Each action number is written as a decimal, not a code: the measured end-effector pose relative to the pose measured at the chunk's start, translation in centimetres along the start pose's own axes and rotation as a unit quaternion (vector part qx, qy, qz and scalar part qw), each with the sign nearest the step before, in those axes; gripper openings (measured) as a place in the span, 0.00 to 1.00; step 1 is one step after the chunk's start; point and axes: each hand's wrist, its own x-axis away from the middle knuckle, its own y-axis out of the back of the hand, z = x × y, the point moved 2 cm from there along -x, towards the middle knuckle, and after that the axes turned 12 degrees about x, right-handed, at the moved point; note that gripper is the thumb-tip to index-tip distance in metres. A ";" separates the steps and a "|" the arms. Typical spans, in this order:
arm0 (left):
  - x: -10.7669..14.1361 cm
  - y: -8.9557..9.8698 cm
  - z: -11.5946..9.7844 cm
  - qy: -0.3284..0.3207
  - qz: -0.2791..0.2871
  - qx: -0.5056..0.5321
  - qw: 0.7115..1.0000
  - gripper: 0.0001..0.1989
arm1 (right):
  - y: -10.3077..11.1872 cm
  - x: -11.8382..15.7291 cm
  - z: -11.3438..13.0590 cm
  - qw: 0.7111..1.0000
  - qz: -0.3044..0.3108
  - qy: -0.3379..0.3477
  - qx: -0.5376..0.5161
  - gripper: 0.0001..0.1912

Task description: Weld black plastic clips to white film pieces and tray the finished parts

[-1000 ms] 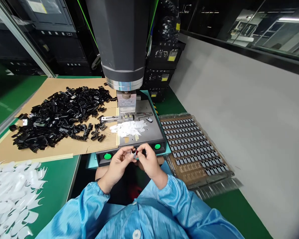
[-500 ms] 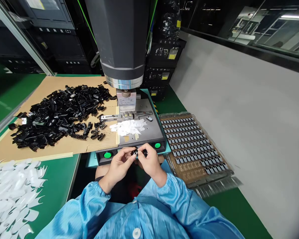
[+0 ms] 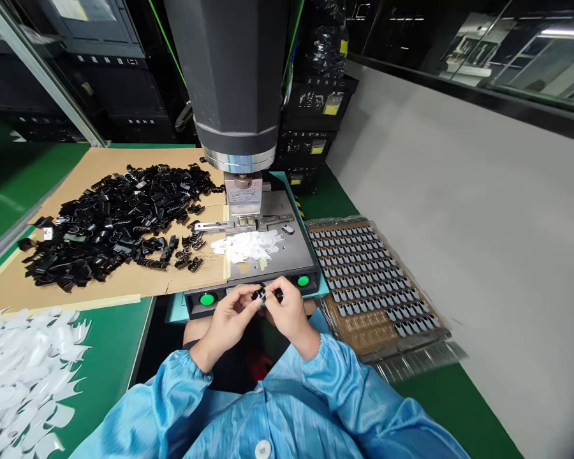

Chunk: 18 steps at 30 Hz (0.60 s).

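Note:
A small black plastic part [image 3: 259, 294] is pinched between my two hands at the front edge of the machine base. My left hand [image 3: 230, 317] grips its left side with thumb and fingers. From the right, my right hand [image 3: 287, 308] closes on the same part, and its fingers cover much of it. Just beyond lies a pile of thin white plastic pieces [image 3: 249, 246] on the grey metal plate [image 3: 294, 252]. A metal fixture [image 3: 246, 222] stands behind them, beneath the machine's dark press head [image 3: 239, 127]. One small grey-and-black piece [image 3: 287, 229] rests right of the fixture.
A large heap of black parts [image 3: 119, 217] covers the cardboard [image 3: 191, 278] at left. More white pieces [image 3: 23, 376] lie on the green table, lower left. Green buttons [image 3: 207, 299] flank my hands. At right, a tray [image 3: 363, 322] holds rows of grey parts. Black crates [image 3: 310, 105] stand behind.

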 end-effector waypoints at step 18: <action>2.4 1.6 -22.0 -0.276 -0.069 -0.326 0.901 0.14 | 5.0 -22.3 -9.9 0.928 -0.103 0.017 0.358 0.19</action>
